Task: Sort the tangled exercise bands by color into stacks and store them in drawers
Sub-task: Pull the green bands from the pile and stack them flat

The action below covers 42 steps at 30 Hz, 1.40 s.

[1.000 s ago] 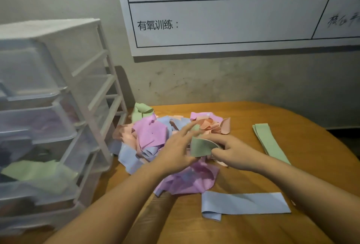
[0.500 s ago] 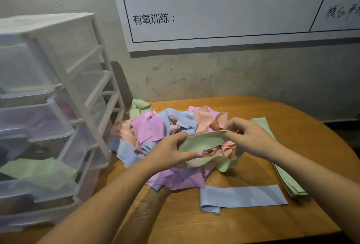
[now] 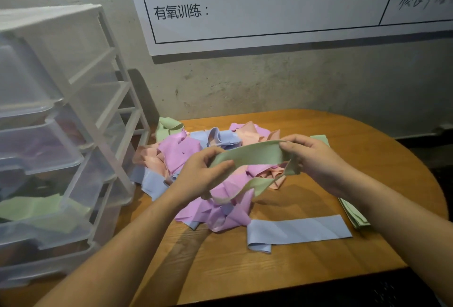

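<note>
Both hands hold one pale green elastic exercise band (image 3: 255, 153) in the air above the tangled heap of pink, peach, blue and green bands (image 3: 186, 152) on the round wooden table (image 3: 367, 150). The left hand (image 3: 198, 177) pinches the band's left end between thumb and curled fingers; the right hand (image 3: 316, 159) grips the right end, fingers closed over the top edge. The band is stretched between them as a flat loop, its lower strand sagging toward the heap. A single flat light-blue band (image 3: 299, 232) lies on the table just in front of the heap. A stack of flat green bands (image 3: 353, 213) lies to the right, partly hidden by the right forearm. At the left stands a translucent white plastic drawer unit (image 3: 73, 140); a green band (image 3: 36, 208) shows through one lower drawer
</note>
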### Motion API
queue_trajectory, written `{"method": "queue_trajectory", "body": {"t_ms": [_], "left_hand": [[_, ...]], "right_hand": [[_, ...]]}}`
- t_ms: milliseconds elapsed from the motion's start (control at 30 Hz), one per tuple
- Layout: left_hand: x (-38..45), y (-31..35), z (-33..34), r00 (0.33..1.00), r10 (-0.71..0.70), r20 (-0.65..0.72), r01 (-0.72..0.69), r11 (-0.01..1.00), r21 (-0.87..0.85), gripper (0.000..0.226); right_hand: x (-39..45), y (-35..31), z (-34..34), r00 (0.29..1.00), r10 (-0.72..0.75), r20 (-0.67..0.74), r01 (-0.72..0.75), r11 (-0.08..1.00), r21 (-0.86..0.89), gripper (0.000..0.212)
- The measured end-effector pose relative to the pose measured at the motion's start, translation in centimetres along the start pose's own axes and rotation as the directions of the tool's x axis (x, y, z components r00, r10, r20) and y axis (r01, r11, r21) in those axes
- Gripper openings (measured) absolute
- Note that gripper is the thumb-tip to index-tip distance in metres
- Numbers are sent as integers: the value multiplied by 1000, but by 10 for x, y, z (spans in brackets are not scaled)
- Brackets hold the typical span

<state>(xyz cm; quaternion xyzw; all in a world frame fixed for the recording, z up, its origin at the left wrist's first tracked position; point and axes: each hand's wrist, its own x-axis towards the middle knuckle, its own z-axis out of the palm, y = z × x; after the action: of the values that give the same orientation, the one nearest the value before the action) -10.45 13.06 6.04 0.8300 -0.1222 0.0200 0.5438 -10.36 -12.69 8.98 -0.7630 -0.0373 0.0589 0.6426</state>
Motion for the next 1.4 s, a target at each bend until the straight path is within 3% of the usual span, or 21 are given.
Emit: {"method": "queue_trajectory", "body": {"t_ms": [67, 167, 267, 433, 600, 700, 800, 967, 1067, 1200, 1400], "left_hand": [[0, 3, 1, 998, -5, -58, 1, 997, -73, 5], [1, 13, 3, 983, 0, -184, -23, 992, -126, 9], [2, 26, 4, 956, -14, -292, -67, 962, -265, 13], [-1, 41, 2, 931, 18, -365, -117, 960, -253, 8], [-6, 43, -3, 950, 24, -311, -107, 962, -252, 10], [-10, 38, -7, 966, 85, -243, -121, 983, -140, 13], [-13, 33, -7, 984, 31, -177, -41, 998, -53, 11], [-20, 28, -6, 989, -99, -110, 85, 989, -123, 16], [-24, 19, -9, 980, -159, -118, 137, 975, -176, 15], [-30, 15, -11, 972, -216, -90, 157, 889, -430, 13], [-35, 8, -15, 950, -218, -225, 105, 898, -426, 7]], "right_hand": [[-1, -3, 1, 999, -16, -32, 16, 1000, -2, 21], [-3, -4, 2, 992, -93, -87, 78, 984, -158, 17], [-7, -5, 3, 985, -164, -53, 140, 942, -305, 16], [-15, -8, -4, 964, -254, -75, 197, 876, -439, 21], [-17, -13, -16, 922, -269, -279, 148, 910, -388, 7], [-21, -21, -21, 924, -140, -355, 87, 983, -159, 7], [-30, -27, -20, 941, 0, -340, 29, 996, 82, 17], [-43, -38, -15, 973, 164, -164, -81, 903, 422, 28], [-50, -42, -12, 976, 209, -68, -158, 882, 443, 24], [-58, -43, -10, 975, 219, -28, -188, 889, 418, 19], [-59, -40, -17, 971, 224, 82, -238, 920, 312, 18]]}}
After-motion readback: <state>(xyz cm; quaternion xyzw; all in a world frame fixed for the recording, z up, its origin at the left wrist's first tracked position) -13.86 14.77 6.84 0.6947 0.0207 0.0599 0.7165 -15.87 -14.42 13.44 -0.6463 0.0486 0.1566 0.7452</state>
